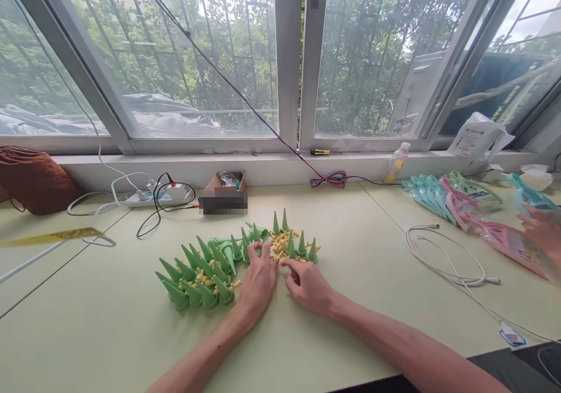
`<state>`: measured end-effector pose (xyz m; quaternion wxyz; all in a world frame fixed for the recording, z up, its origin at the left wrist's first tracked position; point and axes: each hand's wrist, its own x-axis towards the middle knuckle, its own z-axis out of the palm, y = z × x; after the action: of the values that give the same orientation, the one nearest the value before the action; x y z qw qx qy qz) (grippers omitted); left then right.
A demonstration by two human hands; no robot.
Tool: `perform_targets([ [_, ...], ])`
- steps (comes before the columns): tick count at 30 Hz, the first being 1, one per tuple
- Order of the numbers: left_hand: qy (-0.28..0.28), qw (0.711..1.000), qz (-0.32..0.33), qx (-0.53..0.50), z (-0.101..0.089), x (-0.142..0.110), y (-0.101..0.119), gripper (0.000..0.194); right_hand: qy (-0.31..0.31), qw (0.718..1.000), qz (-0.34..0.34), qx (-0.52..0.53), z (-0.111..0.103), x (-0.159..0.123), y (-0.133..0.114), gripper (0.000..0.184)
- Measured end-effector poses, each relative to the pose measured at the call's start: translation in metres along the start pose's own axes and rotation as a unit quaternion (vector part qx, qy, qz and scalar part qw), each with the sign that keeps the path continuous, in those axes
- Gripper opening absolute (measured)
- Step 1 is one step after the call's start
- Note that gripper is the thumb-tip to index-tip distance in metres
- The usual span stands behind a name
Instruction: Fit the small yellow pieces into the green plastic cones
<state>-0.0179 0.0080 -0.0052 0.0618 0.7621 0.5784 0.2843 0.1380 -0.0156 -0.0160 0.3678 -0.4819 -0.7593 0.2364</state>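
Observation:
A heap of green plastic cones [199, 276] lies on the pale green table [350, 247], some on their sides at the left, a few standing upright [302, 247] at the right. Small yellow pieces [278, 244] are scattered among them. My left hand [258, 285] lies flat with its fingers stretched toward the yellow pieces. My right hand [309, 288] rests beside it, fingers curled low on the table at the edge of the yellow pile; whether anything is pinched in them I cannot make out.
A white cable [442, 258] loops at the right. Pink and teal packaged items [464, 211] lie at the far right, where another person's hand [541, 229] reaches in. A power strip with wires [153, 197], a small cardboard box [228, 182] and a brown bag [33, 179] sit by the window sill.

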Motion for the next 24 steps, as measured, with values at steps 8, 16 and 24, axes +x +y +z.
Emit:
perform_targets([
  [8, 0.104, 0.98, 0.051, -0.159, -0.008, 0.0, 0.008, 0.022, 0.041, 0.998, -0.047, 0.018, 0.002, -0.002, 0.003, 0.021],
  [16, 0.049, 0.933, -0.029, -0.355, -0.013, -0.004, 0.018, 0.029, 0.12, 0.985, -0.125, 0.01, 0.003, -0.002, 0.001, 0.021],
  [24, 0.023, 0.859, -0.083, -0.506, -0.016, 0.0, 0.021, 0.028, 0.208, 0.967, -0.146, 0.021, -0.004, -0.005, -0.004, 0.019],
])
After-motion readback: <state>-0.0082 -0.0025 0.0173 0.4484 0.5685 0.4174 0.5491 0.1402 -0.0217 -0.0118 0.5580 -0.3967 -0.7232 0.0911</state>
